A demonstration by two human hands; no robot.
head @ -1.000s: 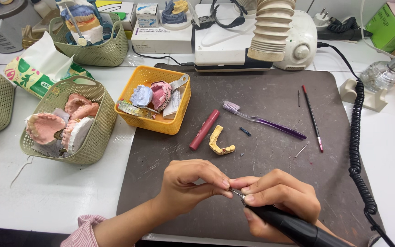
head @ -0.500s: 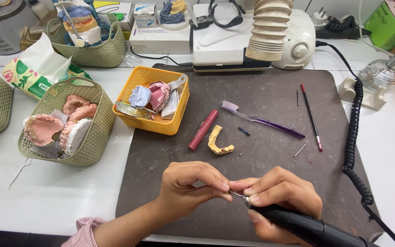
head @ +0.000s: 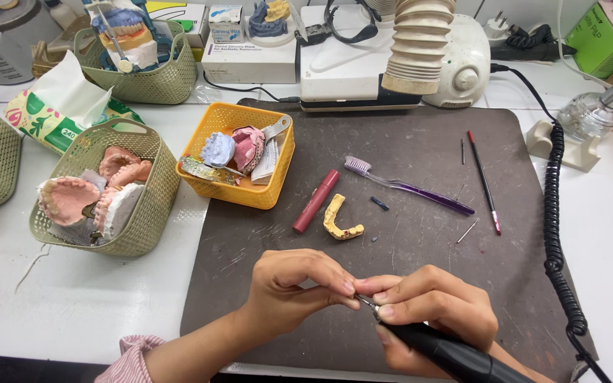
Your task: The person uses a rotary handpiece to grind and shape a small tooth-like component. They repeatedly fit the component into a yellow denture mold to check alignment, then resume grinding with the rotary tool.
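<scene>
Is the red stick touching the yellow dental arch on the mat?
Apart. The head view shows a strip of dark mat between the red stick and the yellow dental arch.

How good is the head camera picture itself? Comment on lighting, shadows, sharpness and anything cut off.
Head view: even, bright light, with only soft shadows under the left hand and right hand on the dark mat; no strong glare; the toothbrush and yellow basket are sharp; the tiny piece between the fingertips is too small to make out; the black handpiece is cut off at the bottom edge.
</scene>
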